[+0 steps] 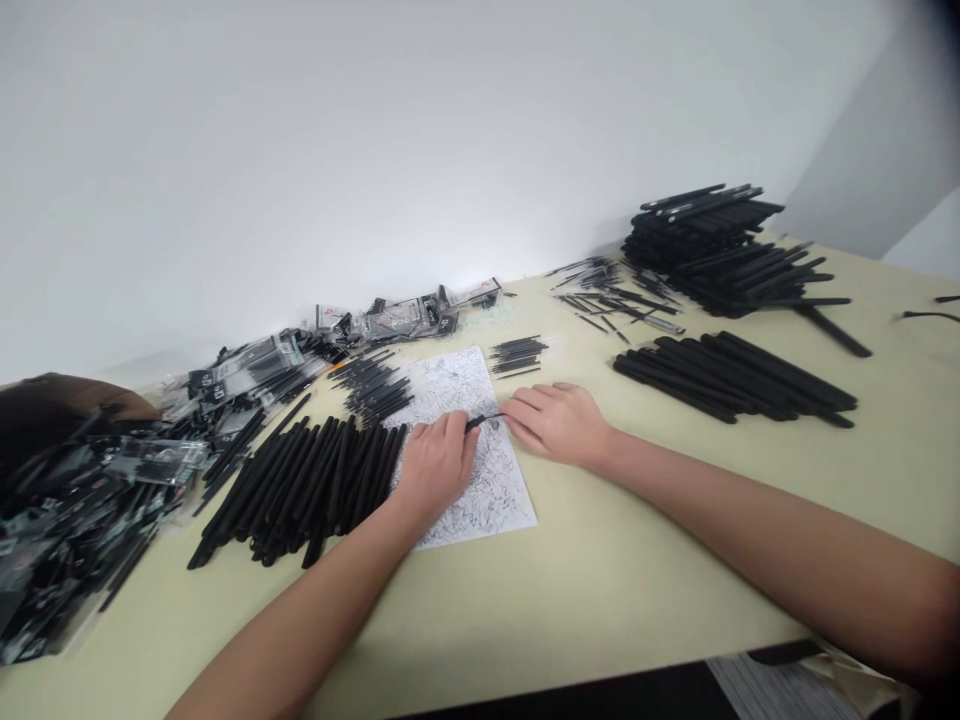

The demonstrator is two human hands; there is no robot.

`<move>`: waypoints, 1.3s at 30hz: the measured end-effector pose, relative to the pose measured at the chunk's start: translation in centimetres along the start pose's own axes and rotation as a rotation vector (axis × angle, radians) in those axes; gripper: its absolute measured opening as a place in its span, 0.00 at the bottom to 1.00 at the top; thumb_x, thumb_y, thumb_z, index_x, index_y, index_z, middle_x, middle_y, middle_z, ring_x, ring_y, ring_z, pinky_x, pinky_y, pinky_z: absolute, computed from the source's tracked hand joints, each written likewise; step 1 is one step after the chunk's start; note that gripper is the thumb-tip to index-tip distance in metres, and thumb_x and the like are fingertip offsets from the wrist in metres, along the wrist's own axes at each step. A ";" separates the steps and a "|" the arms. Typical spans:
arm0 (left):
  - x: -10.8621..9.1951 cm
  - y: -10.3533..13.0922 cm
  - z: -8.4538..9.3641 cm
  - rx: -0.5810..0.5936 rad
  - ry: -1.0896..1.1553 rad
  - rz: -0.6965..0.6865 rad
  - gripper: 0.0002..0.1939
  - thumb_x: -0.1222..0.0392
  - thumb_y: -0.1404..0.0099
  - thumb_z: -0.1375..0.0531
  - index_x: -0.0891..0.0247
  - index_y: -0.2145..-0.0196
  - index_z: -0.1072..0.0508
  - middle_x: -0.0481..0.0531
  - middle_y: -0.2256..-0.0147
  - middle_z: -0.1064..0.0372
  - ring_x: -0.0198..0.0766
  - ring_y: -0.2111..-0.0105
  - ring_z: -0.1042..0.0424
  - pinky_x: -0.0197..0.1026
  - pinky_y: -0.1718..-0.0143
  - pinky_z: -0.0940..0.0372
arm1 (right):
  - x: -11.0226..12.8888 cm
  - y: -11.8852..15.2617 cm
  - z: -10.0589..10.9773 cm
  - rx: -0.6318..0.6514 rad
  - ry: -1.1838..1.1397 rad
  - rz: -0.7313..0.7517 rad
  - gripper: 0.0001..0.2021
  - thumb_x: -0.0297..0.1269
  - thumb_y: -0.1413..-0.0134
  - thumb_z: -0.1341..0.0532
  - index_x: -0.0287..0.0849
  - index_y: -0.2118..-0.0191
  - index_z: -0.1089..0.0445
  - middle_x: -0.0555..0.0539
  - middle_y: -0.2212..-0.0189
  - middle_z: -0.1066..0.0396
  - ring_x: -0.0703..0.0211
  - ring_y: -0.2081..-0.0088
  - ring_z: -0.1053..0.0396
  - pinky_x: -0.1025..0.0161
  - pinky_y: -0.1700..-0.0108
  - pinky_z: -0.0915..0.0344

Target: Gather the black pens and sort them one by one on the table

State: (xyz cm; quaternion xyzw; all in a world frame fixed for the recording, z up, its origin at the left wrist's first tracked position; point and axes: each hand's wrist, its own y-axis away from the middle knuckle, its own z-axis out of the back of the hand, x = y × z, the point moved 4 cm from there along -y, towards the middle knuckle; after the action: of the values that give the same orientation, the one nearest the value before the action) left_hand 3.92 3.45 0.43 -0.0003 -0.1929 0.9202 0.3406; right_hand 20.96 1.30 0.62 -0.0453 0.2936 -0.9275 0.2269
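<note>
the left hand [436, 462] curled closed round a black tube [473, 424], the right hand [561, 422] pinched a thin rod [492, 416]; both pieces looked light, the rod bendable, best gripped near the tube.

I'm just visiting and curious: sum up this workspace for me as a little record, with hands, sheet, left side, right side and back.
Left hand: closed around a black stick
Right hand: fingertips on a thin dark strip extending from the stick; blur hides how they join
Sheet: white paper with dark marks, beneath the left hand
Left side: thick black rods, plastic packets beyond
Right side: row of black rods, taller heap behind
Back: small thin-stick bundle beyond the paper
</note>
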 end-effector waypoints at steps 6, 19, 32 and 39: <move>-0.1 0.0 0.2 -0.052 0.005 -0.047 0.11 0.58 0.26 0.53 0.61 0.59 0.32 0.53 0.63 0.30 0.42 0.64 0.31 0.43 0.63 0.44 | -0.3 0.0 0.3 -0.076 -0.015 0.088 0.15 0.38 0.34 0.49 0.43 0.63 0.26 0.47 0.66 0.26 0.60 0.65 0.36 0.60 0.63 0.50; -0.1 0.2 0.4 -0.107 0.000 -0.016 0.12 0.56 0.26 0.52 0.60 0.58 0.30 0.51 0.63 0.29 0.40 0.64 0.32 0.44 0.62 0.46 | 0.6 0.0 -0.5 0.016 -0.294 0.039 0.19 0.31 0.32 0.57 0.44 0.46 0.33 0.46 0.55 0.26 0.62 0.57 0.29 0.64 0.57 0.33; 0.6 0.6 0.8 -0.236 0.164 0.039 0.11 0.55 0.27 0.48 0.59 0.55 0.29 0.51 0.60 0.28 0.37 0.60 0.30 0.41 0.59 0.44 | -0.3 0.3 1.3 -0.282 -0.268 0.140 0.11 0.32 0.35 0.45 0.46 0.58 0.25 0.50 0.60 0.21 0.62 0.63 0.30 0.59 0.59 0.41; 0.5 0.5 0.6 -0.272 0.210 -0.076 0.12 0.56 0.26 0.50 0.61 0.58 0.28 0.47 0.68 0.27 0.35 0.68 0.31 0.42 0.61 0.45 | -0.1 0.8 1.5 -0.489 -0.325 0.268 0.08 0.27 0.38 0.41 0.46 0.58 0.27 0.50 0.61 0.21 0.62 0.62 0.29 0.57 0.59 0.45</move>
State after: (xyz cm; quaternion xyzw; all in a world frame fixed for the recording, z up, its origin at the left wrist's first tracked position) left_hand 3.13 3.23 0.91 -0.1350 -0.2787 0.8671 0.3902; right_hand 21.74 -0.04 1.43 -0.2069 0.4710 -0.7721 0.3731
